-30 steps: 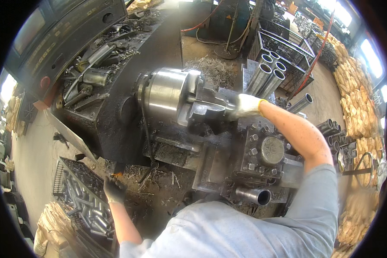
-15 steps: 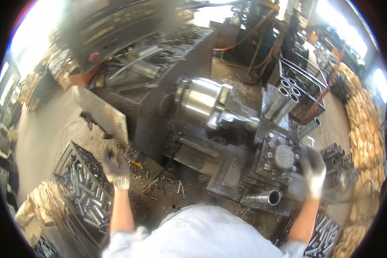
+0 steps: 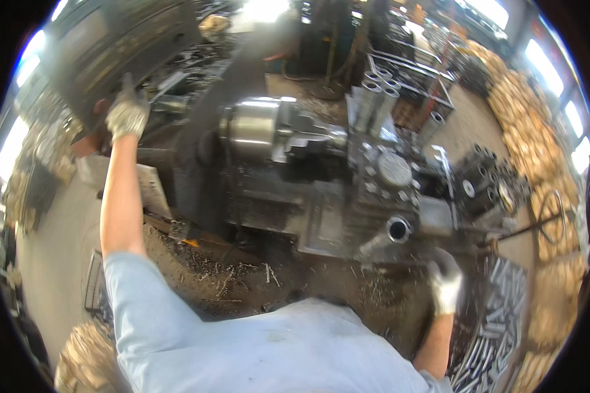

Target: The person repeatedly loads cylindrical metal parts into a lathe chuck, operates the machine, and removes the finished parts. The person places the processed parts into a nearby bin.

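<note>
My left hand [image 3: 128, 118], in a pale work glove, reaches up at the left to the dark front of the lathe headstock [image 3: 157, 49]. A finger points upward and others spread apart; nothing shows in them. My right hand [image 3: 444, 278], gloved with dark fingertips, hovers low, just in front of the lathe carriage. Its fingers look loosely apart and without a load, though slightly blurred. Between the hands lies the shiny chuck [image 3: 254, 129]. To its right stands the tool post [image 3: 394, 170] with its round top, and a metal tube [image 3: 387, 237] lies at its near side.
Upright tubes [image 3: 372, 105] stand behind the tool post. More tubes [image 3: 478, 173] are stacked to the right, by a long handle [image 3: 524, 230]. Small metal pieces [image 3: 495, 327] fill a bin at lower right. Swarf [image 3: 226, 272] litters the floor; filled sacks [image 3: 524, 124] line the right.
My left hand has risen from beside the parts crate to the headstock. The right hand has come down off the tool post area toward me. The view has swung to the right.
</note>
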### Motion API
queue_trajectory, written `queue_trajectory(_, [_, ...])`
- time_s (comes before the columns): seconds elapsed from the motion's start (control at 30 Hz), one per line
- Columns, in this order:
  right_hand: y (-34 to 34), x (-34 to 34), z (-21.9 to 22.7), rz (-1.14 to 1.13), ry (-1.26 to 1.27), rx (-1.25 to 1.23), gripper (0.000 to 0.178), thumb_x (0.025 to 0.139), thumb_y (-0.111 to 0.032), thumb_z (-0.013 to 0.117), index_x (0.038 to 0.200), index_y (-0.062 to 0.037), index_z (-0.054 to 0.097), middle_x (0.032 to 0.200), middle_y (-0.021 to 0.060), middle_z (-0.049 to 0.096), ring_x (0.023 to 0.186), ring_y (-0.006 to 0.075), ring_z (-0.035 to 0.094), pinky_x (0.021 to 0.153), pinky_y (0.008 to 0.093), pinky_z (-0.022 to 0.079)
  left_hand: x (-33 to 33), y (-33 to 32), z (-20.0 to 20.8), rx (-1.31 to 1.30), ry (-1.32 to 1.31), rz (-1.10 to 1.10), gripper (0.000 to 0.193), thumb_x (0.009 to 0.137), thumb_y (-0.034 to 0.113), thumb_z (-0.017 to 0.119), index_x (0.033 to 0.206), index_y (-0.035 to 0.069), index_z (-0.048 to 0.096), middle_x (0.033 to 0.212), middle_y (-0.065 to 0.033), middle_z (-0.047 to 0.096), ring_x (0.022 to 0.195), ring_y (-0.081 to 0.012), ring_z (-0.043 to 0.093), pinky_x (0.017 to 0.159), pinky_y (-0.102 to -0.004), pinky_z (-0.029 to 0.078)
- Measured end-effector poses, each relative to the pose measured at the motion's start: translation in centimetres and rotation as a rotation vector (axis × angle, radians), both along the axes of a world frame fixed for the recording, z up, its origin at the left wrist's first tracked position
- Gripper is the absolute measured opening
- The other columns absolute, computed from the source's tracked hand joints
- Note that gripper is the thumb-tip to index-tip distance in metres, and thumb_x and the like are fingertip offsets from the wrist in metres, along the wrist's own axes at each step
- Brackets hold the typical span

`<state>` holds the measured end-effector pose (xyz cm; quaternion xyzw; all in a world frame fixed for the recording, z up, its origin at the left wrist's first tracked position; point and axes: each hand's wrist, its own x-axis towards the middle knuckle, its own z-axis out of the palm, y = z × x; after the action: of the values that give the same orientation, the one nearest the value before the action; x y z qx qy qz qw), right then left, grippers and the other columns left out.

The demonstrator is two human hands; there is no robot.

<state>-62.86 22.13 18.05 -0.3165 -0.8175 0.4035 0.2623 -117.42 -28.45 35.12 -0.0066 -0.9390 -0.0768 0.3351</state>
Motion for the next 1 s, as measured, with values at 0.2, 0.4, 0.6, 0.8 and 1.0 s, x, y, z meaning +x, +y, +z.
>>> queue_trajectory(0.2, [-0.1, 0.0, -2.2, 0.201, -0.042, -0.116, 0.037, 0.09, -0.005, 0.074, 0.126, 0.0029, 0.073, 0.105, 0.0129, 0.081, 0.091, 0.0143, 0.074, 0.082, 0.0285, 0.059, 25.1, 9.6, -15.3, 0.305, 0.389, -0.854, 0.025, 0.094, 0.0, 0.073, 0.119, 0.001, 0.075, 0.103, -0.0191, 0.077, 0.093, -0.0288, 0.077, 0.084, -0.0368, 0.063])
queue_trajectory(0.4, [1.4, -5.8, -4.6, 0.449, -0.028, -0.104, 0.072, 0.085, -0.011, 0.082, 0.151, 0.0005, 0.055, 0.11, 0.0135, 0.079, 0.079, 0.0115, 0.068, 0.078, 0.0291, 0.059, 48.0, 9.8, -31.7, 0.49, -1.195, -0.25, 0.042, 0.095, 0.04, 0.076, 0.126, 0.012, 0.077, 0.12, -0.0184, 0.078, 0.111, -0.035, 0.076, 0.095, -0.042, 0.06])
queue_trajectory(0.6, [-1.5, -11.2, -5.0, 0.566, -0.188, -0.022, 0.031, 0.079, -0.025, 0.09, 0.095, -0.0018, 0.077, 0.088, 0.0104, 0.081, 0.082, 0.023, 0.078, 0.077, 0.0348, 0.06, 57.4, 5.0, -32.7, 0.475, -1.038, -0.03, 0.044, 0.097, 0.04, 0.071, 0.13, 0.01, 0.072, 0.115, -0.02, 0.077, 0.111, -0.0391, 0.074, 0.094, -0.0464, 0.059])
queue_trajectory(0.8, [-16.5, -7.3, -7.7, 1.07, -0.113, -0.272, 0.025, 0.084, -0.022, 0.087, 0.094, -0.0027, 0.076, 0.084, 0.0073, 0.078, 0.08, 0.0129, 0.072, 0.076, 0.0333, 0.06, 69.4, 0.2, -33.4, 0.652, -0.857, 0.141, 0.046, 0.098, 0.04, 0.068, 0.135, 0.012, 0.069, 0.12, -0.0167, 0.076, 0.11, -0.0387, 0.073, 0.097, -0.0477, 0.058])
queue_trajectory(1.0, [-40.1, 3.0, -10.6, 1.877, -0.386, 0.401, 0.048, 0.08, -0.048, 0.088, 0.1, -0.0051, 0.077, 0.089, 0.0204, 0.078, 0.087, 0.0367, 0.079, 0.076, 0.0436, 0.062, 90.6, -4.8, -34.7, 0.938, -0.812, 0.623, 0.048, 0.099, 0.043, 0.065, 0.132, 0.009, 0.071, 0.127, -0.0222, 0.074, 0.118, -0.0416, 0.071, 0.103, -0.0484, 0.056])
